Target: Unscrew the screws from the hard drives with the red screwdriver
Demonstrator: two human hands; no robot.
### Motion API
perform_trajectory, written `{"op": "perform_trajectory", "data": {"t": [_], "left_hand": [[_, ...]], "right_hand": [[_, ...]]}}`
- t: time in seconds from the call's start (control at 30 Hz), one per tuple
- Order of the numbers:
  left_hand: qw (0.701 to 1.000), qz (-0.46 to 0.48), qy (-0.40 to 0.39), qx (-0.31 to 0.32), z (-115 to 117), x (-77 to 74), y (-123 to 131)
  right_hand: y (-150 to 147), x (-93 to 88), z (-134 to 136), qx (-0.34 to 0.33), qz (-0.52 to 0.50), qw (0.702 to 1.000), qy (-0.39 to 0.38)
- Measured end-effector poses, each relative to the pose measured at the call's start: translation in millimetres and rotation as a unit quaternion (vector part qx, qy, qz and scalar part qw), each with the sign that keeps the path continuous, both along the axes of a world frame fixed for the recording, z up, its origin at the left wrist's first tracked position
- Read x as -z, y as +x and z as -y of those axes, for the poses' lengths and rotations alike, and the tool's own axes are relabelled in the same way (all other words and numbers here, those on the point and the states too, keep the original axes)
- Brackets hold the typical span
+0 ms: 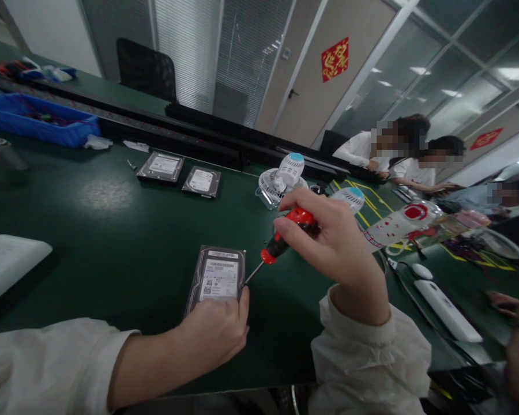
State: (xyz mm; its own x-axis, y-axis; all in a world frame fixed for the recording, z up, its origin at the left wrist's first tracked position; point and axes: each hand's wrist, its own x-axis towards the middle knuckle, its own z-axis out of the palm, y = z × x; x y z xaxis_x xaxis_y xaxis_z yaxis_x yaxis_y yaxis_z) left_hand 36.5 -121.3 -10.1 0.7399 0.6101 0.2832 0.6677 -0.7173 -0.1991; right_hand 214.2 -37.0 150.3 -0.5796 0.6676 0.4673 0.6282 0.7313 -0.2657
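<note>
Head view — hard drive [219, 275] on green table [125, 253]; black chair [146, 70], door [315, 99] beyond.

Blue bin [34, 125] parked at left on green bench [112, 248]. Black chair [147, 70] seen behind. Red poster [335, 59] stuck on door [308, 109].
</note>
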Motion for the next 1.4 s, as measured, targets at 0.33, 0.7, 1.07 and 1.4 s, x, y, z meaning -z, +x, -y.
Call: {"op": "perform_trajectory", "data": {"t": [0.33, 0.7, 1.07, 1.4], "left_hand": [[1.0, -0.01, -0.024, 0.0, 2, -3.9, 0], [0.998, -0.011, -0.065, -0.02, 2, -4.9, 0], [0.998, -0.006, -0.059, -0.021, 2, -5.3, 0], [0.997, -0.014, -0.068, -0.021, 3, -2.5, -1]], "right_hand": [[4, 1.1, 1, -0.037, -0.011, 0.999, -0.012], [11, -2.8, 1, -0.028, 0.006, 0.998, -0.048], [10, -3.0, -2, -0.027, -0.007, 0.999, -0.034], [11, -0.8, -7, -0.012, 0.0, 0.999, -0.041]]}}
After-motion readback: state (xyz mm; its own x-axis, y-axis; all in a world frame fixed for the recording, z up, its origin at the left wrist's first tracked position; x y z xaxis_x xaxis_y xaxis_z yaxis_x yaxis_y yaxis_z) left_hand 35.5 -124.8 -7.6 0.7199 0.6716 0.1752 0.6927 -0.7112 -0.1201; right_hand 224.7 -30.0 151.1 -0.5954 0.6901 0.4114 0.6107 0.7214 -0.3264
